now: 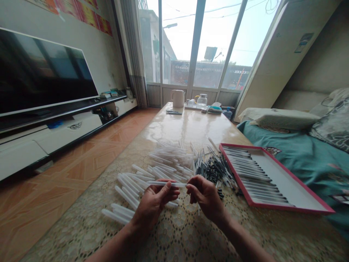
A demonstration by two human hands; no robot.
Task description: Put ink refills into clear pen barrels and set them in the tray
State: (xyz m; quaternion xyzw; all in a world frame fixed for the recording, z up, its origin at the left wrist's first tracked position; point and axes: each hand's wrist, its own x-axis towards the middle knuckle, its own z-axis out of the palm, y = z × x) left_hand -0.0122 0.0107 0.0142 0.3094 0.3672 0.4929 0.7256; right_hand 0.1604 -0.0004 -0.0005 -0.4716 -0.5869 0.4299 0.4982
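My left hand (154, 203) is closed around a translucent white pen barrel (159, 183), held level above the table. At the barrel's right end, the thumb and fingertips of my right hand (205, 194) are pinched together; whether they also hold a small part is hidden. Under and beyond my left hand lies a loose pile of white pen barrels (166, 154). Behind my right hand is a heap of thin refills with dark ends (211, 167). A shallow red-rimmed box (294, 174) to the right holds a row of pens with dark tips (253, 174).
The long table (188, 127) has a patterned cover. At its far end stand a pale kettle (178, 98), a glass pot (202, 100) and a tissue pack (215, 107). A sofa with a green cover (272, 142) borders the right side; a TV cabinet (71, 131) stands left.
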